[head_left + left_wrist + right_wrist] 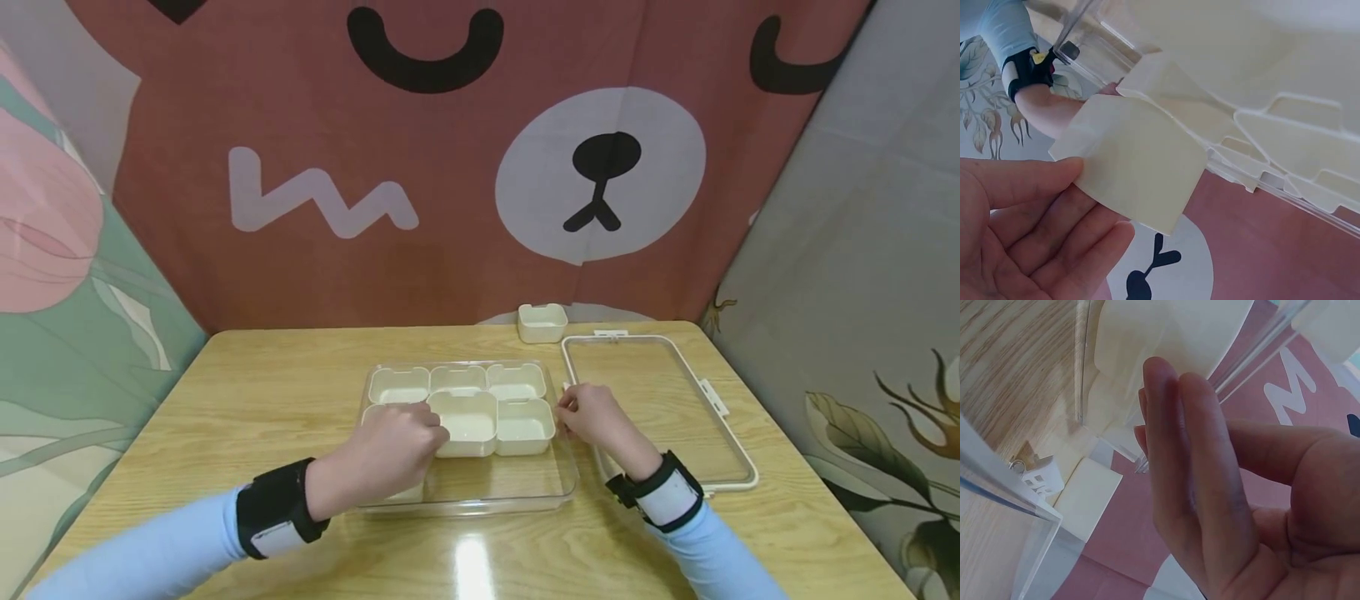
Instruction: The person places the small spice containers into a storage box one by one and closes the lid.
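Observation:
Between thumb and fingers, my left hand [397,446] pinches a cream plastic cup [1138,159], which tilts in the left wrist view. In the head view this cup [462,425] overlaps the clear box and stands higher than the cups around it. Several matching cups [525,427] sit in rows inside the clear box [502,505]. My right hand [603,421] is at the box's right wall, its fingertips right by the rim. In the right wrist view its fingers [1216,481] are fairly straight, and the thumb is partly hidden behind them.
A clear lid [731,446] with a white frame and clips lies on the table [285,375] to the right of the box. One more cream cup [542,325] stands at the table's back edge. Printed curtains hang behind and at both sides.

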`<state>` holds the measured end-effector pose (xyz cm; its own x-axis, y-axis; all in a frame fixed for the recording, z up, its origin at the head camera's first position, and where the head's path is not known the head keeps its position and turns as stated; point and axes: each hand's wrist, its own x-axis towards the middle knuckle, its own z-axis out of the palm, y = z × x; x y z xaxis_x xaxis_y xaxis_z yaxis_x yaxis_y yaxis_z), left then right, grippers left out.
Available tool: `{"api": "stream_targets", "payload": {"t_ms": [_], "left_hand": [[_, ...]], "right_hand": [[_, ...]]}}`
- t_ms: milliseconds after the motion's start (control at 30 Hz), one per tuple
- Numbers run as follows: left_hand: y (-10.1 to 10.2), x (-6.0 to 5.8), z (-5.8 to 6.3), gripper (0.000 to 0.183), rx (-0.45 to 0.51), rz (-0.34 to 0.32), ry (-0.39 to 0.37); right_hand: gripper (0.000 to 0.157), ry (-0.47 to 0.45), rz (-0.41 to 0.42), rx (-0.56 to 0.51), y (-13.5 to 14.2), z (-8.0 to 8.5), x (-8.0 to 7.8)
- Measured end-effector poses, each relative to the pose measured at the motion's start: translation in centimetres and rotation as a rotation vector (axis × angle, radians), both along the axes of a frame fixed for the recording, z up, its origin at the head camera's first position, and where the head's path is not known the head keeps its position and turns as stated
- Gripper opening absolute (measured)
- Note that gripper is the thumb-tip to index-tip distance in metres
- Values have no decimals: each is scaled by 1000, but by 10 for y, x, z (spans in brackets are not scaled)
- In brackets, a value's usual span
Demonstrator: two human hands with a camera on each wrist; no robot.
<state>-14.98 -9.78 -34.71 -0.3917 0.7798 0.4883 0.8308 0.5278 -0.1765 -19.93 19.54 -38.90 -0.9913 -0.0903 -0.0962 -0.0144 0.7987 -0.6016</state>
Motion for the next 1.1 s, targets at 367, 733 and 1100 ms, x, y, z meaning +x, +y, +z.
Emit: {"api": "stream_targets", "payload": {"t_ms": [367,733,1100], "left_hand": [[-2,19,-12,31,-10,-46,-30],[1,28,-22,29,-142,-3,-104],[4,24,-32,27,-168,1,-74]], "right_hand": [[9,40,21,-23,2,-5,2],[9,33,17,-20,3,-5,1],[9,31,10,-12,1,-4,0]]}}
